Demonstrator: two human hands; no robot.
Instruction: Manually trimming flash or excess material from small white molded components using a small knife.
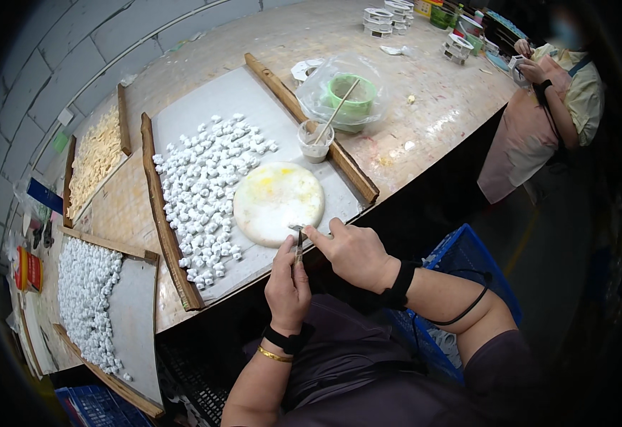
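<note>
Two hands, slim tool between them

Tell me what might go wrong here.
The stick leaning out of the small cup could be knocked, perhaps tipping it. Loose white pieces lie right beside the round disc; nudging it might scatter them. The left hand holds a slim tool, its tip close to the right hand; a slip might poke it.

Bright, diffuse light covers the tabletop, with glare at its right side. The floor at right is dim. Fisheye distortion bends the wall at left; black vignetting surrounds the view.
</note>
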